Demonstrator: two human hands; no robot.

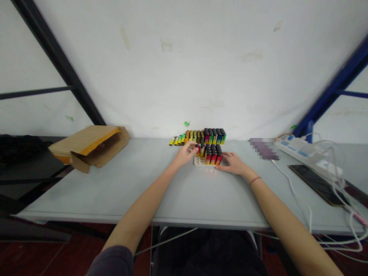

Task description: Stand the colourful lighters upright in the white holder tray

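A white tray (200,162) on the grey table holds upright red-and-yellow lighters (213,157) with black tops in its right part. Empty round slots show at its front left. My left hand (186,153) is at the tray's left side, fingers closed on a red lighter (197,148) over the slots. My right hand (232,163) rests at the tray's right end, thumb and fingers apart around its edge. Behind stand multicoloured lighters (215,136) and yellow lighters (195,135); several more lighters (177,140) lean or lie to their left.
An open cardboard box (92,145) lies on the left of the table (138,191). At the right are a blurred purple object (264,148), a white power strip (307,153), a black phone (316,184) and white cables (290,184). A wall rises behind the table.
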